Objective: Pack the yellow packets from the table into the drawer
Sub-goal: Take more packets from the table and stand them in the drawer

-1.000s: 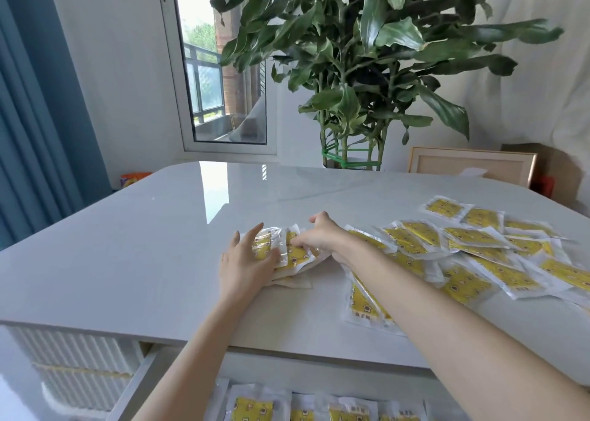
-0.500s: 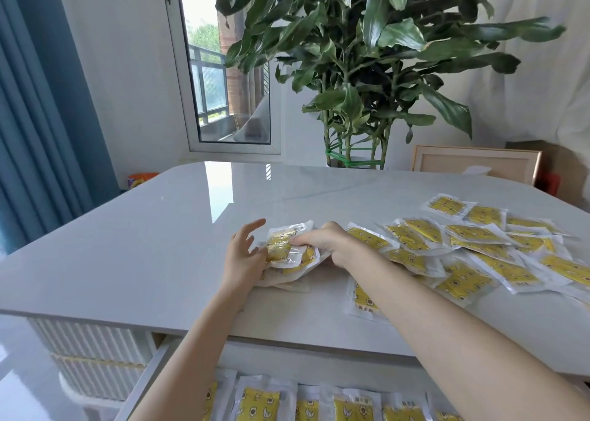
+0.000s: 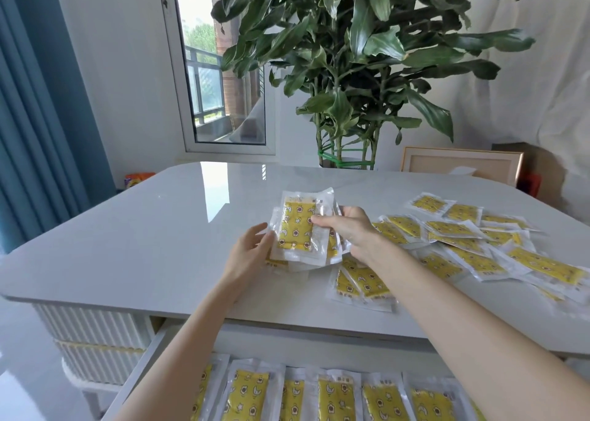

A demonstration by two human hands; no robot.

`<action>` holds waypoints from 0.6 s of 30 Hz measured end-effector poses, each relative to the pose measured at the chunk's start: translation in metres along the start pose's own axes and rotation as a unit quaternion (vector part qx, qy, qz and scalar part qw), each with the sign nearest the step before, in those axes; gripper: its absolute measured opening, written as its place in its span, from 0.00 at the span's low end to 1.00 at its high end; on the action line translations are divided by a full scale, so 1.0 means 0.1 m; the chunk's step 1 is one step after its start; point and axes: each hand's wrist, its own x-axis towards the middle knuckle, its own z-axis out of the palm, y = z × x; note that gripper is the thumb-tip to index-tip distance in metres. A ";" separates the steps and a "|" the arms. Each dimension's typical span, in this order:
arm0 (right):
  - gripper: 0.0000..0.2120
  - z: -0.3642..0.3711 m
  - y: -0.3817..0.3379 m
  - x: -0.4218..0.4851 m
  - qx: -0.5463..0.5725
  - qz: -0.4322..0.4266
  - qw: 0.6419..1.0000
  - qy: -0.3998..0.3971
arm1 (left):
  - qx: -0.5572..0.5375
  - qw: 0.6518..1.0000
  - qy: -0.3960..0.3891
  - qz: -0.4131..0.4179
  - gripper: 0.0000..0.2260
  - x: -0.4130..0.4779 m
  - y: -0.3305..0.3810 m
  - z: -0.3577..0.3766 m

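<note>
A small stack of yellow packets (image 3: 298, 229), each a clear plastic sleeve over a yellow printed pad, is tilted up above the table (image 3: 143, 245). The right hand (image 3: 348, 232) pinches its right edge; the left hand (image 3: 252, 248), fingers loosely spread, supports its left edge. More loose packets (image 3: 472, 251) lie scattered across the glossy grey tabletop to the right. Below the near edge, the open drawer (image 3: 140, 376) holds a row of packets (image 3: 335, 398).

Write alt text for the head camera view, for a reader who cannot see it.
Two bare hands hold a small stack of yellow packets upright above a white table, the right hand pinching it and the left hand steadying its edge. More loose packets lie scattered to the right, and an open drawer below holds a row of packets.
</note>
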 end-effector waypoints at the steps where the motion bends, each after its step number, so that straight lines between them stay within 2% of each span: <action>1: 0.06 -0.04 0.01 -0.03 -0.002 -0.005 1.000 0.002 | -0.001 1.000 -0.008 -0.003 0.18 -0.03 0.03 0.01; 6: 0.05 -0.17 0.01 -0.23 0.012 -0.017 1.000 -0.020 | 0.005 0.997 -0.073 -0.034 0.04 -0.18 0.17 0.00; 9: 0.06 -0.23 -0.03 -0.38 0.039 -0.028 0.999 -0.018 | -0.035 0.996 -0.070 -0.048 0.10 -0.32 0.25 0.00; 12: 0.05 -0.27 -0.07 -0.54 0.078 -0.039 0.996 -0.008 | -0.057 0.996 -0.049 -0.044 0.05 -0.45 0.37 -0.01; 15: 0.05 -0.33 -0.11 -0.71 0.131 -0.040 0.991 0.002 | -0.076 0.996 -0.025 -0.031 0.09 -0.61 0.51 -0.07; 18: 0.05 -0.42 -0.14 -0.93 0.174 -0.012 0.984 -0.021 | -0.095 0.995 -0.011 -0.025 0.06 -0.79 0.63 -0.13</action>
